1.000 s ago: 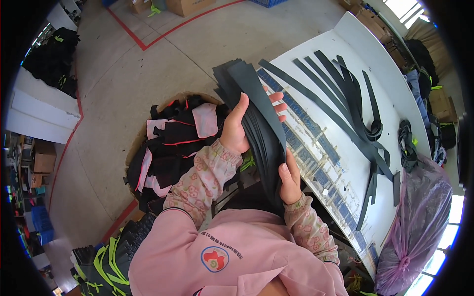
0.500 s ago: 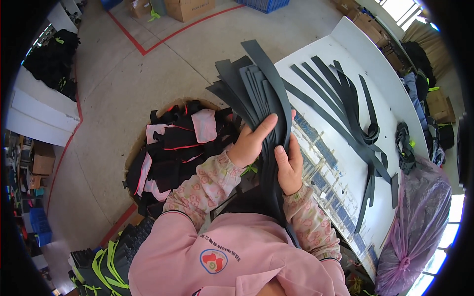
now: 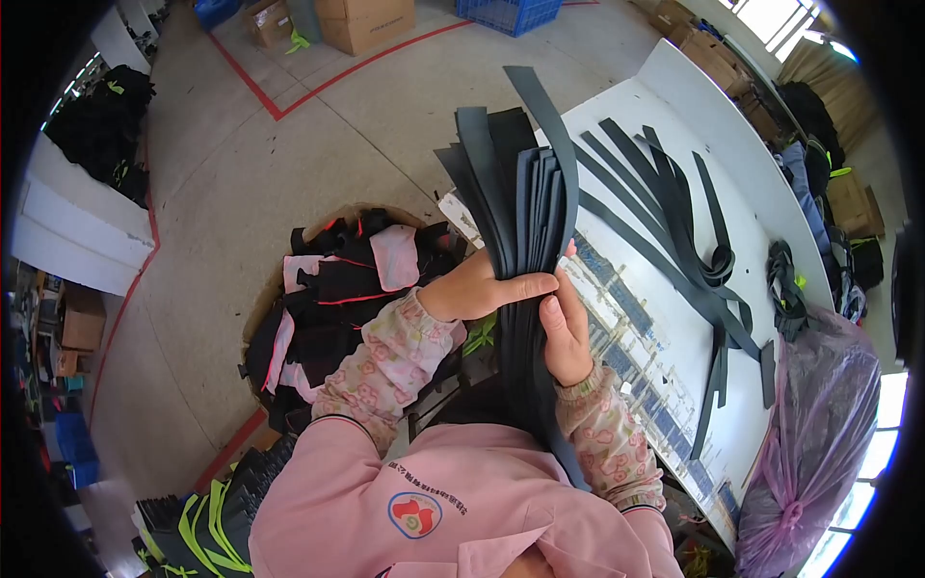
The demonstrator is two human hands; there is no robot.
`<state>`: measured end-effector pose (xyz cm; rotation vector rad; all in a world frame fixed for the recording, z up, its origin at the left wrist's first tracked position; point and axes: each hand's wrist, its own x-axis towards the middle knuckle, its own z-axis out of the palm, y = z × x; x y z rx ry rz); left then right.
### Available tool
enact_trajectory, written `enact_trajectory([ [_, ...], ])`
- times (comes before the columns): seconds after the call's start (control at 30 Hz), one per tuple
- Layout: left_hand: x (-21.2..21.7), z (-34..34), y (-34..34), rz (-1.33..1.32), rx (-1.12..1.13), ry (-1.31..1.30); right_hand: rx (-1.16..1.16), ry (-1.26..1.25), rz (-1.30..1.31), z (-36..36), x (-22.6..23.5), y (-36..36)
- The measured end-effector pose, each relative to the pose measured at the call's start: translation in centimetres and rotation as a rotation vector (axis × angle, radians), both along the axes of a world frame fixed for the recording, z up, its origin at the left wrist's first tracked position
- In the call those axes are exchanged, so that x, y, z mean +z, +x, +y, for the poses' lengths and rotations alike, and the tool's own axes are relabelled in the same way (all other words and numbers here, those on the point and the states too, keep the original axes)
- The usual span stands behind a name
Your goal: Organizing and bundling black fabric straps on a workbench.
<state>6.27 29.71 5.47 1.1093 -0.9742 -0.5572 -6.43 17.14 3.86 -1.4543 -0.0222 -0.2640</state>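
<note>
A thick bundle of flat black straps (image 3: pixel 525 231) stands upright in front of my chest, its upper ends fanned and uneven. My left hand (image 3: pixel 482 287) is wrapped round its middle, the thumb lying across the front. My right hand (image 3: pixel 567 332) grips the right side of the bundle just below, its thumb near the tip of my left thumb. The lower part of the bundle hangs down against my pink shirt. More loose black straps (image 3: pixel 679 217) lie spread on the white table (image 3: pixel 617 116) to the right, some curled together.
To the left, a round container holds black and pink fabric pieces (image 3: pixel 356 279). A purple plastic bag (image 3: pixel 809 433) and a coiled dark strap bundle (image 3: pixel 788 289) are at the table's right. Cardboard boxes (image 3: pixel 366 24) and a blue crate (image 3: pixel 511 14) stand on the floor ahead.
The strap bundle has turned more upright, its top shifting right. My left hand has moved lower, its thumb now lying level across the straps. The right hand stays on the bundle, slightly lower.
</note>
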Motion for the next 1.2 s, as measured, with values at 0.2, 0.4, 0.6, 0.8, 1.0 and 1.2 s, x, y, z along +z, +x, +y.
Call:
enact_trajectory([
  [0.2, -0.2, -0.1, -0.1, 0.01, -0.004, -0.019, 0.04, 0.046, -0.009, 0.1, 0.6, -0.2],
  [0.4, 0.1, -0.2, -0.3, -0.038, -0.036, 0.002, 0.001, 0.037, -0.013, 0.3, 0.1, -0.3],
  [0.6, 0.6, 0.2, 0.3, -0.158, -0.095, -0.028, 0.031, 0.19, 0.026, 0.1, 0.4, -0.7],
  [0.8, -0.7, 0.2, -0.1, -0.099, -0.029, -0.026, -0.015, 0.165, 0.042, 0.8, 0.6, -0.7],
  [1.0, -2.3, -0.5, -0.2, 0.137, 0.312, -0.071, -0.185, -0.433, 0.096, -0.2, -1.8, -3.2],
  [1.2, -0.1, -1.3, -0.7, 0.732, 0.051, -0.253, -0.075, -0.774, 0.194, -0.7, -3.2, -7.8],
])
